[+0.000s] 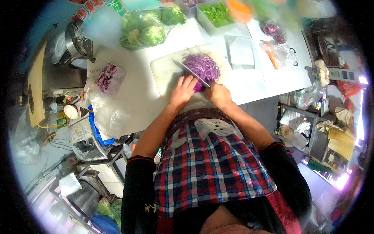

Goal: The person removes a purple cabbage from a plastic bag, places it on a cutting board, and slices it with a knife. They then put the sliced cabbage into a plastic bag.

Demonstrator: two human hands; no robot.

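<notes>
A white cutting board (163, 68) lies on the white table, bearing a heap of shredded purple cabbage (203, 65). My right hand (219, 95) grips the handle of a kitchen knife (194, 73), whose blade points up and left across the near side of the heap. Under the blade's near end, an uncut piece of purple cabbage (198, 87) shows in part. My left hand (184, 90) rests with bent fingertips on that piece, close to the blade; its palm side is hidden.
Bagged green vegetables (152, 27) lie behind the board. A tub of cut greens (216, 14) and an empty-looking clear container (240, 52) stand to its right, with a bagged carrot (271, 55) beyond. At left is a container of purple cabbage (106, 78).
</notes>
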